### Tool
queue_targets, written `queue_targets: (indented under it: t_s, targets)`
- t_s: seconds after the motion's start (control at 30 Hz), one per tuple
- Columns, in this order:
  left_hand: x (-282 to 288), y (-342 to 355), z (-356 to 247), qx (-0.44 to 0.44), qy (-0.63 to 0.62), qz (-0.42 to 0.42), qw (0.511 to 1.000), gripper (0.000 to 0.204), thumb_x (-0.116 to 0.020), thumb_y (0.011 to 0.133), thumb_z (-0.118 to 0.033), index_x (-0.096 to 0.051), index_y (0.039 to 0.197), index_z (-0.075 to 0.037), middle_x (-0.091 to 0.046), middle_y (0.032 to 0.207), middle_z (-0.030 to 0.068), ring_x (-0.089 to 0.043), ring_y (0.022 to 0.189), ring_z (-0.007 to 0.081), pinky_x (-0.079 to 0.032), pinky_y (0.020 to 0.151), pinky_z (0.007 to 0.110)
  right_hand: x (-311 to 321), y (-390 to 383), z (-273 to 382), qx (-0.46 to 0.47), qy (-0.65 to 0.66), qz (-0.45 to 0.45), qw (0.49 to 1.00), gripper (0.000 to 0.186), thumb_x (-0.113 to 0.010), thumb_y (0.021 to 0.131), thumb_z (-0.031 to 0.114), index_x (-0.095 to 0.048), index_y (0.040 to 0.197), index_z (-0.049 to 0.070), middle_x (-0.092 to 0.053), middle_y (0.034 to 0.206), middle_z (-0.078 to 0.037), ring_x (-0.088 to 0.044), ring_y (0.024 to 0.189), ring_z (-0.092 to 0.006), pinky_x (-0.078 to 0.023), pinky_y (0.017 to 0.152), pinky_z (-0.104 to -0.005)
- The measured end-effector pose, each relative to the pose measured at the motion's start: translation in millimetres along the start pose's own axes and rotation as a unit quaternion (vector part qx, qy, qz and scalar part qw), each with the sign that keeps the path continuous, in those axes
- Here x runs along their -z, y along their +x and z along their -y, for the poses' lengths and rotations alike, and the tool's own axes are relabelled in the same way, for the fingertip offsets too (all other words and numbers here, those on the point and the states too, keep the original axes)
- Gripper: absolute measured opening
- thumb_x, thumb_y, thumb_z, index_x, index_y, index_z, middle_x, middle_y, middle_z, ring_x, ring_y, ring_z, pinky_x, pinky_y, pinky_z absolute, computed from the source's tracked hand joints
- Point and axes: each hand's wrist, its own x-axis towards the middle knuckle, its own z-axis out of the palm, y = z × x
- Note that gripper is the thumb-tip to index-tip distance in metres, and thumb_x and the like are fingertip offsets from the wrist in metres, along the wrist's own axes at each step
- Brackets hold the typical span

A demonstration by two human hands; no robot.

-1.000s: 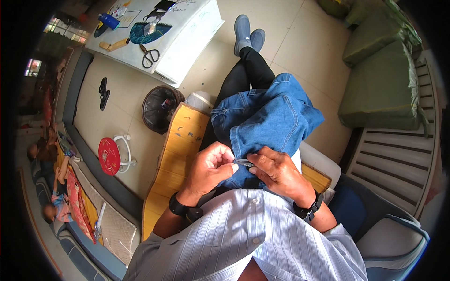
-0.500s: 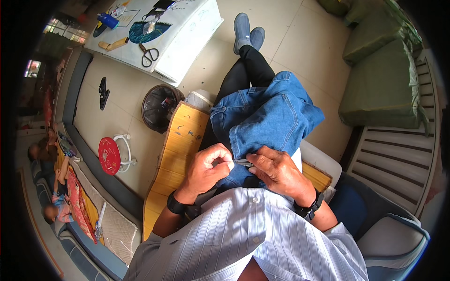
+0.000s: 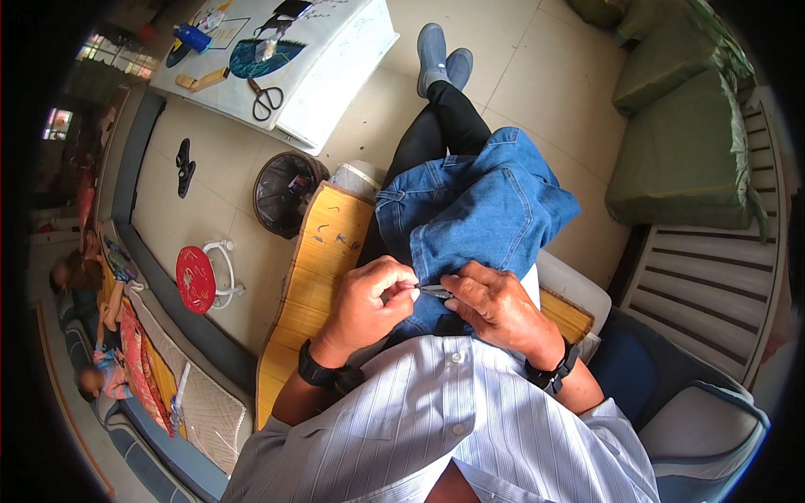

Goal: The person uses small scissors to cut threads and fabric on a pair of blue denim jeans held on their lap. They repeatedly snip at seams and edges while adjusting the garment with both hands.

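A pair of blue jeans (image 3: 478,218) lies bunched over my lap and thighs. My left hand (image 3: 375,302) is closed in a pinch above the waist end of the jeans, with a tiny dark bit at its fingertips that I cannot make out. Facing it, my right hand (image 3: 495,303) is closed around a small silver pointed tool (image 3: 434,291), most of which the fingers hide. The tool's tip points left and reaches close to my left fingertips. Whether the tip touches the dark bit cannot be told.
Dark scraps lie on the bamboo mat (image 3: 323,251) to my left. Beyond it stand a waste bin (image 3: 270,220) and a red-topped stool (image 3: 195,279). Scissors (image 3: 267,101) rest on the white table (image 3: 340,80). Two people sit at far left. Green cushions (image 3: 679,155) are at right.
My left hand has shifted slightly, and its fingertips now meet near the silver tool's tip, with a dark bit showing there. My right hand and the jeans stay almost still.
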Motion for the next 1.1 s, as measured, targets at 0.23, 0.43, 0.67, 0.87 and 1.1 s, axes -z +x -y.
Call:
queue_targets:
  t_s: [0.23, 0.43, 0.67, 0.87, 1.1]
  targets:
    - [-2.6, 2.9, 0.1, -0.030, 0.063, 0.003, 0.998, 0.013, -0.066, 0.083, 0.011, -0.063, 0.089, 0.000, -0.065, 0.085, 0.0084, -0.064, 0.073, 0.0193, -0.052, 0.066, 0.032, 0.8, 1.5, 2.2, -0.015, -0.004, 0.003, 1.000, 0.031, -0.079, 0.082, 0.002, -0.069, 0.110, -0.003, -0.065, 0.092, -0.015, -0.068, 0.077, -0.0358, -0.055, 0.063, -0.0434]
    - [-3.5, 2.8, 0.0, -0.016, 0.055, 0.010, 0.998, 0.011, -0.062, 0.084, 0.009, -0.059, 0.087, -0.001, -0.062, 0.082, 0.0088, -0.063, 0.073, 0.0221, -0.050, 0.066, 0.034, -2.2, 0.2, -0.8, -0.013, -0.008, 0.002, 1.000, 0.031, -0.080, 0.082, 0.003, -0.069, 0.110, -0.003, -0.065, 0.091, -0.015, -0.068, 0.077, -0.0360, -0.055, 0.063, -0.0437]
    - [-3.8, 2.9, -0.1, -0.024, 0.024, 0.021, 0.999, 0.009, -0.061, 0.086, 0.007, -0.058, 0.088, -0.001, -0.060, 0.081, 0.0080, -0.060, 0.072, 0.0203, -0.048, 0.065, 0.033, -4.8, 0.9, -3.7, 0.011, 0.001, -0.013, 1.000, 0.030, -0.079, 0.081, 0.003, -0.069, 0.109, -0.004, -0.065, 0.090, -0.015, -0.068, 0.079, -0.0354, -0.055, 0.064, -0.0441]
    - [-3.5, 2.5, 1.6, -0.022, 0.014, 0.028, 0.999, 0.008, -0.061, 0.086, 0.006, -0.058, 0.089, -0.001, -0.059, 0.082, 0.0071, -0.059, 0.072, 0.0185, -0.048, 0.065, 0.032, -5.9, 1.8, -4.4, 0.006, -0.005, -0.002, 1.000, 0.028, -0.079, 0.081, 0.003, -0.070, 0.107, -0.003, -0.065, 0.090, -0.015, -0.068, 0.079, -0.0352, -0.055, 0.066, -0.0436]
    - [-1.8, 0.1, 8.2, 0.020, -0.017, 0.030, 0.999, 0.007, -0.060, 0.089, 0.006, -0.058, 0.090, -0.001, -0.060, 0.083, 0.0050, -0.059, 0.072, 0.0134, -0.049, 0.066, 0.028, -8.1, 1.4, -6.1, 0.005, -0.008, 0.001, 1.000, 0.032, -0.080, 0.081, 0.000, -0.070, 0.111, -0.004, -0.066, 0.091, -0.016, -0.069, 0.081, -0.0351, -0.056, 0.068, -0.0424]
